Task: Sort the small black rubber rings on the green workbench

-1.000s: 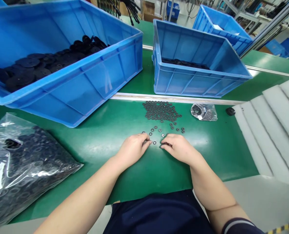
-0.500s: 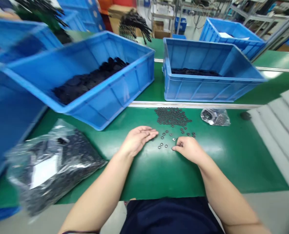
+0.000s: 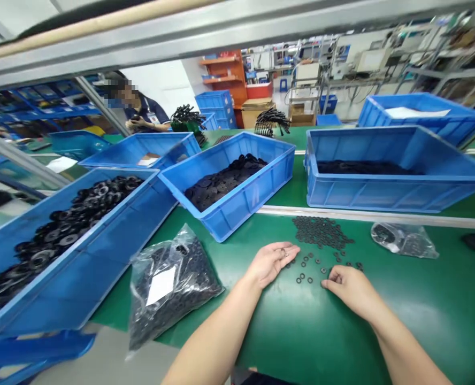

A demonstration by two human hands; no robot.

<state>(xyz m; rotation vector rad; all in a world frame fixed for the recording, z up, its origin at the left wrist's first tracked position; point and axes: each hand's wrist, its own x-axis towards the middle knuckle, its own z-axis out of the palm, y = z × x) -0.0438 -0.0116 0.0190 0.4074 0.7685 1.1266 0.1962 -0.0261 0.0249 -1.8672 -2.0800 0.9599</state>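
Observation:
My left hand (image 3: pixel 273 262) rests palm up on the green table (image 3: pixel 285 331), its fingers loosely spread, with small metallic-looking bits on the palm and fingers. My right hand (image 3: pixel 347 286) is closed in a pinch at the table, and what its fingertips hold is too small to make out. Between the hands lie several small black rings (image 3: pixel 309 280), spaced apart. Just beyond them is a dense patch of small black rings (image 3: pixel 320 231). A clear bag of dark parts (image 3: pixel 404 240) lies behind and right of my right hand.
A large clear bag of black parts (image 3: pixel 189 283) lies left of my left arm. Blue bins (image 3: pixel 257 195) of black parts stand behind and at the left; another blue bin (image 3: pixel 382 192) is at the back right. Beyond the table, a person (image 3: pixel 149 109) stands at the left.
The view has swung left and up, so the hands appear lower and farther right. My left palm is turned up more, showing small bits. My right hand stays pinched near the rings.

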